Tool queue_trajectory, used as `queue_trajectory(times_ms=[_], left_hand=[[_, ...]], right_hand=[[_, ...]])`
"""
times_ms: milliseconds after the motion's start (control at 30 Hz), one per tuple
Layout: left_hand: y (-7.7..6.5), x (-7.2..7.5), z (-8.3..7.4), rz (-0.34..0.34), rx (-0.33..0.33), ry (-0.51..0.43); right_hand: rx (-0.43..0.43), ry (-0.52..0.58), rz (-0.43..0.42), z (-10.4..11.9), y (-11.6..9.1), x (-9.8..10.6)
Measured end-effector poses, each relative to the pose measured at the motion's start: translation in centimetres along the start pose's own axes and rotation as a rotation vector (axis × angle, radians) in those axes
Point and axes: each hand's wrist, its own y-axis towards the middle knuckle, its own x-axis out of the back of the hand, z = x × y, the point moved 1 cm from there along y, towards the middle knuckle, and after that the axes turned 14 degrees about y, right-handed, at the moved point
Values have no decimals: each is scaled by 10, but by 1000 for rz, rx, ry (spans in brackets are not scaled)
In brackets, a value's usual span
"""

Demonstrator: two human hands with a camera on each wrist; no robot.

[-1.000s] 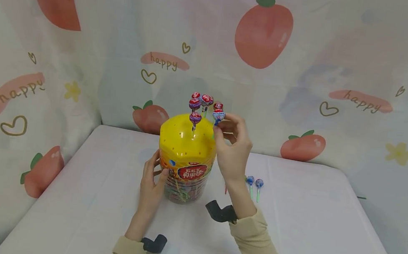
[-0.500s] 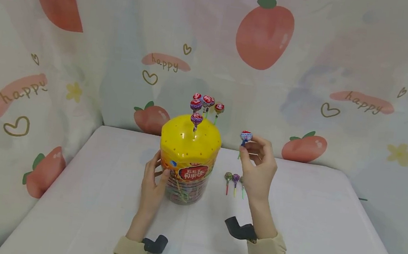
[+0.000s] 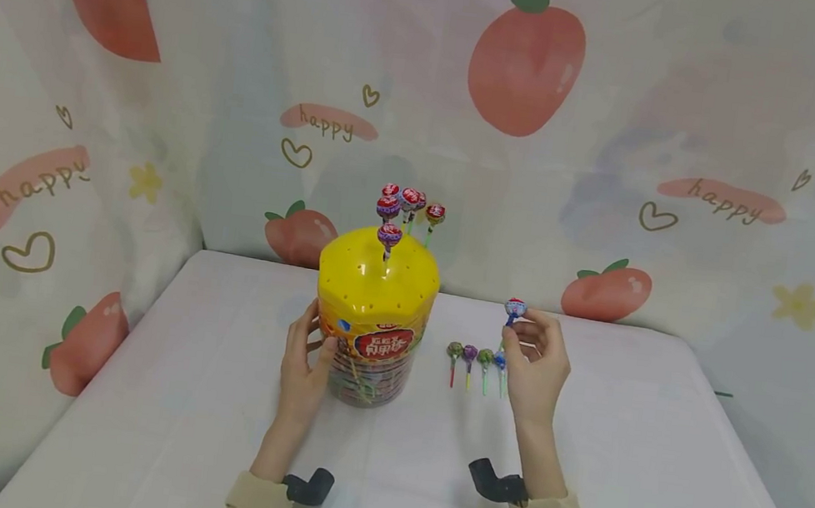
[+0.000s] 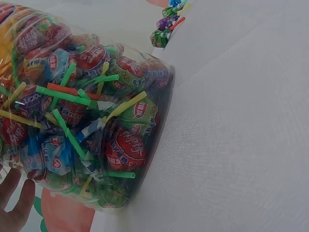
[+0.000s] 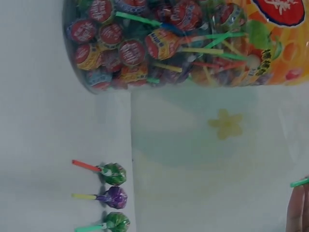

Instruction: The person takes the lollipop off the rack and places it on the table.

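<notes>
A clear plastic jar [image 3: 366,379] full of wrapped lollipops stands upright, its yellow lid [image 3: 351,285] dotted with small holes. Several lollipops, such as a purple one [image 3: 389,236], stand stick-down in the lid. My left hand [image 3: 303,376] holds the jar's left side, thumb toward the front; two of its fingers [image 4: 21,203] show against the jar in the left wrist view. Right of the jar, my right hand [image 3: 537,374] pinches a blue-and-red lollipop [image 3: 515,307] upright above the table. Its green stick [image 5: 300,182] shows at the fingers in the right wrist view.
On the white table [image 3: 210,399], a row of lollipops lies right of the jar: green [image 3: 454,349], purple [image 3: 470,352], green [image 3: 485,356] and blue [image 3: 500,360], the last partly behind my right hand. A fruit-printed curtain [image 3: 417,37] closes off the back and sides.
My right hand has moved from beside the lid to the right and down, carrying the blue-and-red lollipop. The lollipops on the table came into fuller view. My left hand stayed on the jar.
</notes>
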Motion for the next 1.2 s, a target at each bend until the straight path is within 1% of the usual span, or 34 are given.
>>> queue_trajectory(times_ms=[133,267,467,533,600,733,833,1033,1200], left_hand=[[0,0,0,2,7,0],[-1,-1,0,4,10,-1],[0,-2,-1,4,12,-9],[0,-2,-1,2,10,-8],[0,-1,-1,0,9,-5],[0,-1,-1,1,12,0],[0,0,-1,9,15,4],[0,0,0,15,24,7],[0,1,0,15,33,9]], right_hand=[[-22,-30,-34,-13,-2,8],[-57,-46,-64,-21,-3,15],[-71,-107,-79,-10,-2,22],[-79,-122,-90,-11,0,26],[-94,-124,-107,-19,2,32],[-126,-123,-116,-44,7,45],[-143,-155,-119,-59,8,52],[-186,-222,-126,-75,10,62],[-282,-226,-121,-85,12,70]])
